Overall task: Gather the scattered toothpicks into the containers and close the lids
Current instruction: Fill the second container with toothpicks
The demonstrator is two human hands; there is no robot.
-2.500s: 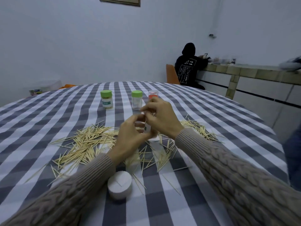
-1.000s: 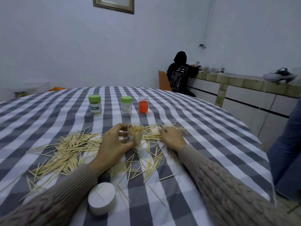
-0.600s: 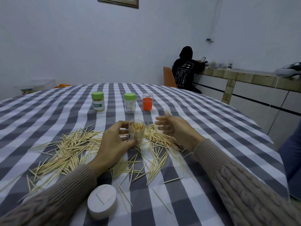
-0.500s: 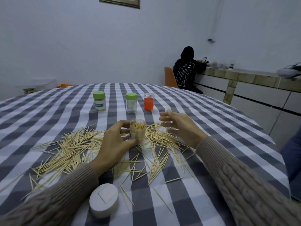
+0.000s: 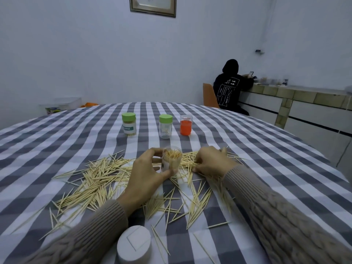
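The left hand is gripping a small clear plastic container that is standing upright on the grey-and-white checked counter, its fingers curling round the far side and the thumb pressing the near side. The container is open-topped and packed with pale wooden toothpicks standing on end. Just to its right, the right hand is resting palm down on a heap of scattered toothpicks, its fingers bent over them; whether they are pinching any cannot be told. More loose toothpicks are lying spread across the cloth on both sides of the hands and toward the near edge. A round white lid is sitting near the front edge, below the left sleeve. Farther back, three more jars are standing in a row: a labelled green-capped jar, a clear green-capped jar, and an uncapped orange-filled jar.
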